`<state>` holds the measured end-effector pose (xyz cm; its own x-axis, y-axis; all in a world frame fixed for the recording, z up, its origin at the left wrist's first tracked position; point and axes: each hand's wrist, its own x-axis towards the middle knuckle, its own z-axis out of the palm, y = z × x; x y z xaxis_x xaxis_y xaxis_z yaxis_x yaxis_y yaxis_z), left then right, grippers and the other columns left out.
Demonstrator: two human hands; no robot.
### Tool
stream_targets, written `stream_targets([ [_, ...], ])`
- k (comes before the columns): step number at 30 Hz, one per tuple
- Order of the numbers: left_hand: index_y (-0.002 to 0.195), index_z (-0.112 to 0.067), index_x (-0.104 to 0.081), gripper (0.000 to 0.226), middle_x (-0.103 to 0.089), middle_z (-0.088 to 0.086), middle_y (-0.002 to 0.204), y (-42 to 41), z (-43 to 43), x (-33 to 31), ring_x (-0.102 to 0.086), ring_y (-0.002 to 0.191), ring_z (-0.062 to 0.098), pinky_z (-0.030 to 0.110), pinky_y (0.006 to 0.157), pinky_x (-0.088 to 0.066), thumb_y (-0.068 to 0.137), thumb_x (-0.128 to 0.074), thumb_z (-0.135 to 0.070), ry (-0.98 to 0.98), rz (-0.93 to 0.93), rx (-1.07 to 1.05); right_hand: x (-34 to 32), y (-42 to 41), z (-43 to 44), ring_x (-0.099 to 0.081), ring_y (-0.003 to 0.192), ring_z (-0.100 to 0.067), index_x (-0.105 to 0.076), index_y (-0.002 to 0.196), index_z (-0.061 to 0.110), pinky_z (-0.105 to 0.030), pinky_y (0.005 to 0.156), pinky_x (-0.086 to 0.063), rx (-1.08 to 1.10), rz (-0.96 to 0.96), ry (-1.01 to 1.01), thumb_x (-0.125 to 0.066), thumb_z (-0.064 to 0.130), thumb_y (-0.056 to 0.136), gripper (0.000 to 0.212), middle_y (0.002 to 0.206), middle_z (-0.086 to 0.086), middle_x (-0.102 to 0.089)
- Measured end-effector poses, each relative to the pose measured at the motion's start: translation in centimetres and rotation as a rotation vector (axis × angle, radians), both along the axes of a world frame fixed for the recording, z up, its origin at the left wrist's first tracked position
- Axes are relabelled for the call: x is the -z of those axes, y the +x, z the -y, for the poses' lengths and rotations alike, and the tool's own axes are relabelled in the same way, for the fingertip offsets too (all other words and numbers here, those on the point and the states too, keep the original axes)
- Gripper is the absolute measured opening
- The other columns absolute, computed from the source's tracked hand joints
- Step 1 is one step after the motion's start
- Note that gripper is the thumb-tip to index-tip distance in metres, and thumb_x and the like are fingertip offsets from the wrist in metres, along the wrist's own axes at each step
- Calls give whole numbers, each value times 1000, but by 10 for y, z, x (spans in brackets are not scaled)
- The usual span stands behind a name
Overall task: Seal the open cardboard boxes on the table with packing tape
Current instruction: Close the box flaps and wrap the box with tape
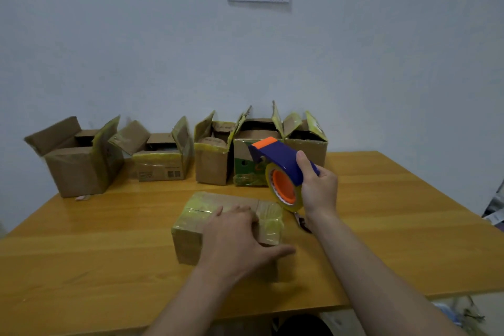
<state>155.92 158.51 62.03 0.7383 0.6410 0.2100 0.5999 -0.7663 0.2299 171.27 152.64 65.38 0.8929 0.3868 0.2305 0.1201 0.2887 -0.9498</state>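
Left hand (234, 237) flat, fingers spread, on closed box (200, 209), covering its right top. Right hand (318, 185) grips tape dispenser (281, 159); dark item (303, 224) behind wrist unclear.

Closed taped box (203, 209) lies before five open boxes (211, 165); blue tape dispenser (281, 158) seems raised.

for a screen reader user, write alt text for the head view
A person's left hand rests on a closed, taped cardboard box on a wooden table, while the right hand grips a blue and orange tape dispenser at its right end. Five open boxes stand behind.
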Motion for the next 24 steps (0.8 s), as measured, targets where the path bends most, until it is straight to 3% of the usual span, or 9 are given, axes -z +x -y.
stream_targets([
  [3,154,-25,-40,95,-39,-2,163,11,17,10,-30,153,19,46,130,-14,82,-54,-85,58,0,-8,5,2,6,-66,65,-8,-78,83,12,-18,57,-49,9,-6,-20,-65,43,98,37,70,3,-75],
  [6,155,-32,-40,63,-36,-12,164,1,5,13,-23,154,6,43,130,-1,98,-54,-57,73,88,125,6,4,9,-66,64,-8,-78,79,13,-20,58,-50,-2,-35,-15,-64,42,98,37,70,1,-74],
  [10,154,-44,-41,62,-33,-28,160,-24,-32,24,-14,152,-7,55,129,-2,98,-62,-27,-37,161,284,1,7,13,-66,62,-13,-77,79,11,-25,58,-51,-87,-47,6,-66,35,98,33,69,-3,-73],
  [14,138,-51,-58,47,-48,-37,147,-26,-53,34,-26,146,-14,52,128,-16,93,-69,-49,-222,325,345,-1,15,15,-67,71,-25,-81,80,11,-37,71,-52,-174,21,-51,-66,37,97,34,77,-12,-75],
  [18,118,-48,-72,32,-64,-33,130,-13,-63,30,-43,136,-12,56,126,-24,90,-78,-34,-353,439,318,-3,25,23,-66,77,-30,-81,80,12,-41,79,-50,-247,46,-89,-66,39,96,35,80,-15,-75],
  [20,118,-44,-73,33,-64,-30,131,-15,-65,16,-44,136,-10,44,128,-19,89,-79,-28,-393,342,310,-4,28,29,-66,76,-31,-80,78,13,-40,76,-49,-285,68,-100,-66,39,95,35,80,-16,-74],
  [21,118,-43,-73,34,-65,-28,131,-17,-65,7,-46,135,-9,32,124,-26,89,-79,-27,-433,305,305,-5,29,32,-66,76,-32,-80,78,12,-39,75,-50,-303,82,-102,-66,40,94,35,81,-17,-74],
  [23,122,-39,-71,33,-66,-22,127,-22,-67,-8,-55,125,-5,14,98,-45,91,-77,-29,-584,403,277,-7,31,38,-67,75,-32,-80,79,11,-36,72,-50,-335,118,-100,-70,43,90,36,83,-19,-75],
  [24,122,-35,-72,29,-70,-17,124,-23,-68,-15,-61,119,-1,13,90,-49,93,-74,-32,-653,541,236,-8,32,40,-67,73,-30,-80,80,11,-35,71,-51,-352,137,-95,-71,45,89,37,83,-19,-75],
])
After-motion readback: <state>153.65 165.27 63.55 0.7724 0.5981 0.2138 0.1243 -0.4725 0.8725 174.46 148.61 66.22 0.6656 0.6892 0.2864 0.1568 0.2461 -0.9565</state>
